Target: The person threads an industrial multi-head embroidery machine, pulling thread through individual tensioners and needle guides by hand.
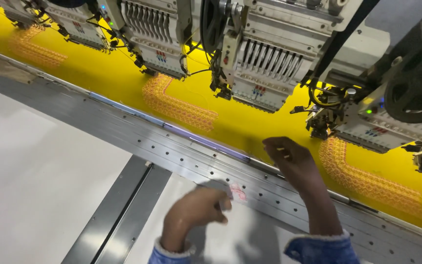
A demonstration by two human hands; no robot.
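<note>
My right hand (289,159) reaches up over the metal frame rail (172,146) to the edge of the yellow fabric (250,124), fingers pinched together on something thin, perhaps a thread, too small to tell. My left hand (199,208) hovers lower over the white table, fingers curled around a small pinkish item (239,192) that is blurred. Both wrists wear blue cuffs. Orange embroidered bands (181,108) lie on the fabric under the embroidery machine heads (262,73).
A row of embroidery heads with needles hangs along the top, another at the right (382,122). A dark metal bar (123,210) crosses the white table surface (35,176) diagonally. More orange embroidery (367,178) lies right of my right hand.
</note>
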